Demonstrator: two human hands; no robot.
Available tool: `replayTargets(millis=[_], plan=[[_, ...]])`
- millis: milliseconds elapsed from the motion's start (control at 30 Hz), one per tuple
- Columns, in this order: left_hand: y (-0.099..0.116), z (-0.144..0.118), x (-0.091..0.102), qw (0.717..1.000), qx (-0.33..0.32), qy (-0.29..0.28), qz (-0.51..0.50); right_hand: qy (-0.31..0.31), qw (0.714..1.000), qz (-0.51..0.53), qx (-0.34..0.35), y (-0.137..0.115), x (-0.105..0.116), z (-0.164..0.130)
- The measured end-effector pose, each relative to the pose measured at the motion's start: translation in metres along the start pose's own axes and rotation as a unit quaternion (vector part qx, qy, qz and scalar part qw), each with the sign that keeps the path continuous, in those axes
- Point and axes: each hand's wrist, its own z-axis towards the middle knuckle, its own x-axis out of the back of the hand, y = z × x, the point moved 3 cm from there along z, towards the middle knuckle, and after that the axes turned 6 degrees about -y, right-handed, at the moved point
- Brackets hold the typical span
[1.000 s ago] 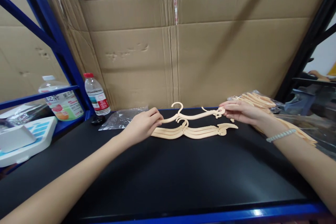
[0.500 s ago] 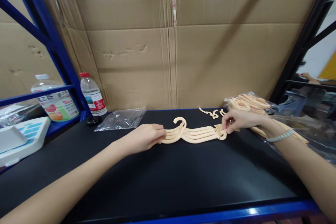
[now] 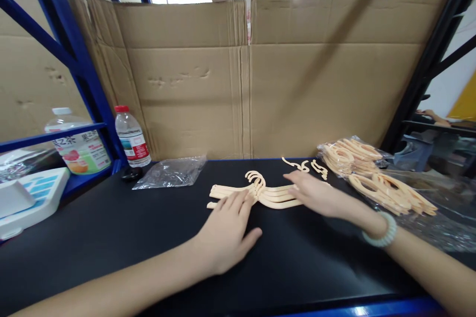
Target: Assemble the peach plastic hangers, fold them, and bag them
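Note:
A small stack of cream plastic hangers (image 3: 260,190) lies flat on the black table top (image 3: 148,237), hooks pointing away from me. My left hand (image 3: 226,230) lies palm down with spread fingers, its fingertips on the stack's left arm. My right hand (image 3: 316,198), with a pale bead bracelet on the wrist, rests flat over the stack's right arm. Neither hand grips anything. Two loose hanger pieces (image 3: 305,166) lie just behind the stack.
Clear bags of more cream hangers (image 3: 368,171) lie at the right. An empty clear plastic bag (image 3: 171,171) sits behind left. Two bottles (image 3: 130,134) and a white scale (image 3: 26,200) stand at the left by the blue rack post. Cardboard sheets (image 3: 245,79) wall the back.
A hanger held up between both hands was lowered onto the stack. Both hands then let go and now lie flat on the stack, the left hand drawn back toward me.

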Motion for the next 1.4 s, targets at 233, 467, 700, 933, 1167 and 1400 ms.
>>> replayTargets(millis=[233,467,700,933,1167,1400], plan=[[0.002,-0.006,-0.016,0.996,0.029,-0.072,-0.043,-0.074,0.996,-0.038,0.010,-0.027,-0.039,-0.006],[-0.012,0.007,-0.014,0.994,0.004,-0.089,-0.063,-0.046,0.995,-0.080,0.026,-0.003,-0.047,0.008],[-0.016,0.013,-0.013,0.993,0.019,-0.101,-0.049,-0.064,0.992,-0.108,0.001,-0.003,-0.046,0.017],[-0.021,0.020,-0.018,0.994,0.027,-0.092,-0.052,-0.057,0.991,-0.122,0.015,0.004,-0.046,0.026],[-0.023,0.024,-0.018,0.994,0.028,-0.091,-0.051,-0.052,0.990,-0.124,0.031,0.008,-0.045,0.030],[-0.024,0.029,-0.018,0.993,0.032,-0.101,-0.053,-0.073,0.991,-0.115,0.021,0.008,-0.041,0.031]])
